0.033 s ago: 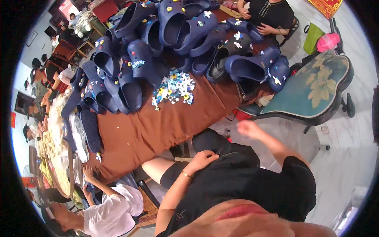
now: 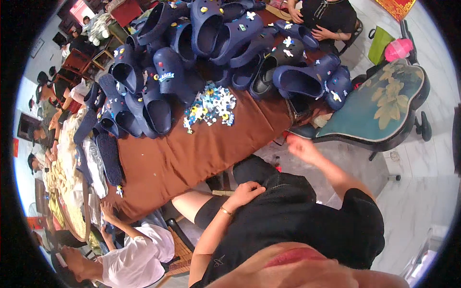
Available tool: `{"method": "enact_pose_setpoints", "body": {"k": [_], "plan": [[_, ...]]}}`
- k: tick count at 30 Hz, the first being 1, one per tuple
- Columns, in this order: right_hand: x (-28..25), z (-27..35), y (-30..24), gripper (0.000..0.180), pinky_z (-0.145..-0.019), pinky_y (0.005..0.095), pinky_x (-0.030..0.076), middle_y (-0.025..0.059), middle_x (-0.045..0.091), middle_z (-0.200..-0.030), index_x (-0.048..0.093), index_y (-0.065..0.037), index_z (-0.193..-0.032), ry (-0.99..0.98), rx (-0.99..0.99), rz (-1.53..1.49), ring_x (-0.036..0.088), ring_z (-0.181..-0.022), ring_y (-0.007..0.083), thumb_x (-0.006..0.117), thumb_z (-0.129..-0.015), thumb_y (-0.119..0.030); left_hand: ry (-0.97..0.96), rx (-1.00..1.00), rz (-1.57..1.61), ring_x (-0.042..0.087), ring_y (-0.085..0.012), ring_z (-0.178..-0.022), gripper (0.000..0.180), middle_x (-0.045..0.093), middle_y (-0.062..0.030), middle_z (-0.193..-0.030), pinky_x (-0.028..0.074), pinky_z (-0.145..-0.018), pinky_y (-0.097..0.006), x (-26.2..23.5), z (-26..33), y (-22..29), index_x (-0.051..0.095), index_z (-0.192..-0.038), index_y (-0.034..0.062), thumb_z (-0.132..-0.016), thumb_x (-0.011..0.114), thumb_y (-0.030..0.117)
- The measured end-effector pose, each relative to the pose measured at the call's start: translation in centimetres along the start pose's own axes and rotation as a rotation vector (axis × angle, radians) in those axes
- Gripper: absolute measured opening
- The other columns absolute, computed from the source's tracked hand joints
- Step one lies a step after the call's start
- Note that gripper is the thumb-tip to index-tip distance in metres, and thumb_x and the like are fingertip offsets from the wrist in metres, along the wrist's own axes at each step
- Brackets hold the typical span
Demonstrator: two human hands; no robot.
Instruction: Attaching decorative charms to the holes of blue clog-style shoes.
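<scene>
Black short-sleeved top point(image 2: 283, 225), gold bracelet point(image 2: 226, 210)

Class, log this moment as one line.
left hand: on black clothing; right hand: blurred, near chair; charms: heaped on tablecloth; clogs: piled behind

Under the left hand point(image 2: 247, 193), the black garment point(image 2: 288, 192) is matt, creased cloth; on that wrist, the thin gold-coloured bracelet point(image 2: 226, 211) shines like polished metal. Beyond both hands, the brown cloth table cover point(image 2: 168, 158) is smooth and satiny, with wrinkles. Farther out, the rounded navy clogs point(image 2: 168, 60) look like matt, smooth moulded foam, and the small white, blue and yellow charms point(image 2: 211, 108) like glossy plastic. Well left of the left hand, a navy sole point(image 2: 108, 153) looks rough beside crinkled, shiny clear plastic wrapping point(image 2: 97, 168). Right of the right hand point(image 2: 303, 150), the pale veined floor point(image 2: 422, 201) is smooth, faintly glossy.
</scene>
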State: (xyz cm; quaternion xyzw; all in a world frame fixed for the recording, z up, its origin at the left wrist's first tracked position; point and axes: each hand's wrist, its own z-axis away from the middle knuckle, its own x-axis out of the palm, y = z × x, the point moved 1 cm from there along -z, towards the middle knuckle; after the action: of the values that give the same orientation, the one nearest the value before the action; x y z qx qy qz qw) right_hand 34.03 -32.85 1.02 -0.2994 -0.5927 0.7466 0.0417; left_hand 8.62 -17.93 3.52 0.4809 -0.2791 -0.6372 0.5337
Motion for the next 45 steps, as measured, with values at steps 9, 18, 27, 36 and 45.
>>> {"method": "enact_pose_setpoints", "body": {"k": [9,18,27,36,45], "plan": [[-8.1,-5.6,-18.6,0.056,-0.059,0.027,0.047,0.0091,0.061,-0.073,0.017,-0.003,-0.136,0.668,-0.462,0.27,0.057,-0.059,0.0157,0.042,-0.085,-0.003,-0.006,-0.034,0.036,0.058,-0.0194,-0.074,0.032,0.062,-0.013,-0.079,0.045,-0.067,-0.031,0.1,0.3,-0.6,0.062,-0.087,0.0007,-0.082,0.058,0.032],[-10.1,-6.7,-19.3,0.054,-0.059,0.027,0.047,0.0077,0.059,-0.067,0.022,-0.004,-0.135,0.794,-0.53,0.268,0.057,-0.059,0.0159,0.043,-0.085,-0.003,-0.027,-0.059,0.074,0.057,-0.0223,-0.08,0.035,0.061,-0.0139,-0.084,0.044,-0.071,-0.032,0.2,0.4,-1.0,0.062,-0.088,0.0007,-0.081,0.058,0.035],[-7.2,-7.3,-13.9,0.016,-0.067,0.0414,0.047,0.0163,0.061,-0.078,0.06,-0.005,-0.079,0.078,-0.075,0.656,0.058,-0.075,0.0344,0.057,-0.074,-0.02,-0.034,-0.058,0.043,0.054,-0.0149,-0.071,0.034,0.06,-0.0103,-0.076,0.043,-0.065,-0.029,-0.1,0.6,-0.3,0.062,-0.088,0.0014,-0.082,0.057,0.034],[1.3,-8.0,-4.5,0.02,-0.071,0.042,0.046,0.0155,0.062,-0.084,0.063,-0.005,-0.081,-0.45,0.138,0.745,0.059,-0.082,0.0311,0.059,-0.075,-0.023,-0.04,-0.053,0.045,0.056,-0.0173,-0.073,0.035,0.06,-0.0105,-0.077,0.044,-0.066,-0.03,-0.1,0.6,-0.3,0.063,-0.087,0.0022,-0.082,0.057,0.036],[4.2,-9.8,-0.9,0.025,-0.072,0.0419,0.046,0.0156,0.063,-0.08,0.064,-0.004,-0.079,-0.379,0.144,0.798,0.059,-0.082,0.0311,0.055,-0.074,-0.027,-0.011,-0.021,0.071,0.057,-0.0199,-0.073,0.035,0.061,-0.0127,-0.08,0.044,-0.067,-0.031,-0.1,0.8,-0.8,0.063,-0.088,0.0018,-0.082,0.056,0.036]]}}
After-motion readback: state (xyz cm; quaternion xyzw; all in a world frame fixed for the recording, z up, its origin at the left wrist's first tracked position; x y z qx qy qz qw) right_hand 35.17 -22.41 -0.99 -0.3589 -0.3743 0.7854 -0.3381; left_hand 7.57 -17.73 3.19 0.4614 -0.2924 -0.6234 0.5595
